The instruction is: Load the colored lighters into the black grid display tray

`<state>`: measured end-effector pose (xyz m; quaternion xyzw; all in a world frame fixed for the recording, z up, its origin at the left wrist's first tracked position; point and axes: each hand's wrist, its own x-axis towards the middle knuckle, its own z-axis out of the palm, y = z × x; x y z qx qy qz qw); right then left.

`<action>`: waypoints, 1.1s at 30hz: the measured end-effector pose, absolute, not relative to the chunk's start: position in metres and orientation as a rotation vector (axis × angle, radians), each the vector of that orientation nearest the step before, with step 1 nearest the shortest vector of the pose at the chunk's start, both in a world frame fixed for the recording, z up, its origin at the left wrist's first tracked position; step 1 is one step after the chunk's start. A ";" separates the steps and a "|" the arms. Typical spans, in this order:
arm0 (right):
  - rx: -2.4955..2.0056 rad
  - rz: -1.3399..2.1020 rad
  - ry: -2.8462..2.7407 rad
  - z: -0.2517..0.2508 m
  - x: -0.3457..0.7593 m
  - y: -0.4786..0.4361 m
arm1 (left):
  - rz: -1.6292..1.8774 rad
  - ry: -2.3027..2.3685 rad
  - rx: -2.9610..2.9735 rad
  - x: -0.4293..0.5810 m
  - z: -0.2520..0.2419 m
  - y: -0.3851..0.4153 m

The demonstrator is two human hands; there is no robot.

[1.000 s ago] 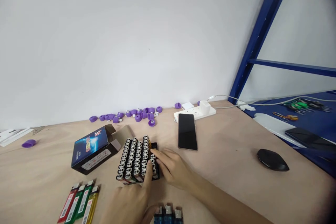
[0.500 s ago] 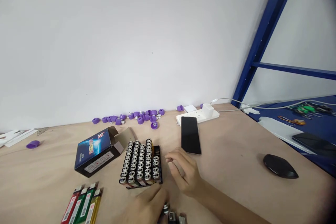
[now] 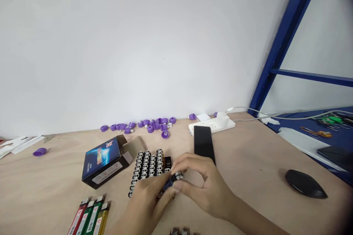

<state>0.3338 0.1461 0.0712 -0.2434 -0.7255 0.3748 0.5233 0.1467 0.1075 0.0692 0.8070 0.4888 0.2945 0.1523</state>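
A blue lighter (image 3: 167,185) with a metal top is held between my two hands, tilted, in front of the lighter tray. My left hand (image 3: 145,200) is closed around its body. The thumb and fingers of my right hand (image 3: 205,180) pinch its metal end. Just behind are the upright lighters (image 3: 145,165), packed in rows with metal tops up; my left hand hides their near part. Below my hands, the metal tops of a few more lighters (image 3: 179,231) show at the bottom edge.
Several red, green and yellow lighters (image 3: 89,214) lie at the lower left. A blue carton (image 3: 103,159) lies open behind them. Purple caps (image 3: 150,128) line the wall. A phone (image 3: 204,141) leans near a white power strip (image 3: 215,125). A black mouse (image 3: 305,183) sits right.
My left hand has lifted a lighter up from the loose ones at the bottom edge. My right hand has closed in from beside the tray and taken hold of its top. The view has shifted slightly.
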 end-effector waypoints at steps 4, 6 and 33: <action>-0.815 0.989 -1.573 0.054 0.336 0.172 | 0.747 1.527 2.648 0.142 0.076 0.113; -0.894 1.003 -1.531 0.039 0.335 0.185 | 0.624 1.516 2.861 0.142 0.075 0.111; -0.815 0.754 -1.794 -0.025 0.310 0.175 | 0.058 1.330 3.204 0.146 0.073 0.101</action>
